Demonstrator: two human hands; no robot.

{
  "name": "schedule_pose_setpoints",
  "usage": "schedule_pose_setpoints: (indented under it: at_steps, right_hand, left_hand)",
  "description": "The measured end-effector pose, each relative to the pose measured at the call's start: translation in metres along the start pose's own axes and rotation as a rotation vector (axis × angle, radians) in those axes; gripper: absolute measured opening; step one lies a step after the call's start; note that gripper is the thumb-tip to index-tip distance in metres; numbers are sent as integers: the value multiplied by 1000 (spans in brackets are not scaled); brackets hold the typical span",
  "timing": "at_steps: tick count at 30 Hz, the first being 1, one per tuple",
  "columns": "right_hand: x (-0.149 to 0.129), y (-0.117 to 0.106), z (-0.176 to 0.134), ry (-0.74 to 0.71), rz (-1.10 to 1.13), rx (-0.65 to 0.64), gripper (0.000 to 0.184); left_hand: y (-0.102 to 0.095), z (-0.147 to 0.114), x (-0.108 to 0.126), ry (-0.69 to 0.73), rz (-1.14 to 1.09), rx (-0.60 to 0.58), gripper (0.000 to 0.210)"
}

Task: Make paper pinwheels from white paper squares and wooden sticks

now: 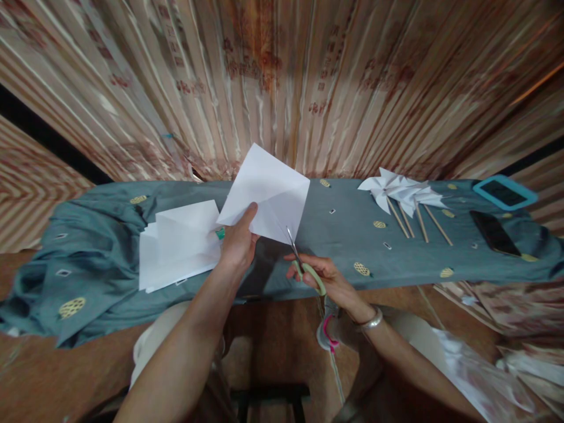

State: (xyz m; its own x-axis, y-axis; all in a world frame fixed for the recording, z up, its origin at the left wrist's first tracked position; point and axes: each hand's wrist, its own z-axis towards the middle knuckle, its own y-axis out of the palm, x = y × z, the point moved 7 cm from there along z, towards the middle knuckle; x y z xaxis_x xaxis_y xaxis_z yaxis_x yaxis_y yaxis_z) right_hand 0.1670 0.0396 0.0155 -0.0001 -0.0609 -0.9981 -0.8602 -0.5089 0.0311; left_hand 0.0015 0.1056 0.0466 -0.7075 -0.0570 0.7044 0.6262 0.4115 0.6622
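Note:
A square white sheet of paper [273, 176] is held up over the cloth, one corner pointing toward me. My left hand [241, 238] grips its left side, thumb on top and fingers underneath. In my right hand [324, 273] is a pair of scissors [299, 258] with pale green handles. The blades meet the paper's near corner and point inward along a crease. To the left lies a stack of white paper sheets [185, 241]. A small green item [220, 234] shows partly behind my left hand; I cannot make out its kind.
Several white paper pinwheels [400, 191] on wooden sticks lie at the right of the bench covered in green cloth [326, 247]. Beyond them are a blue-framed device [505, 192] and a black phone [494, 233]. A pleated curtain [282, 88] hangs behind.

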Motion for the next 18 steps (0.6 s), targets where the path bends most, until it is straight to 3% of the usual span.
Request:
schedule_pose_setpoints:
  at_steps: [18]
  right_hand:
    - [1, -3, 0, 22, 3, 8, 57]
  left_hand:
    - [1, 0, -1, -2, 1, -15, 19]
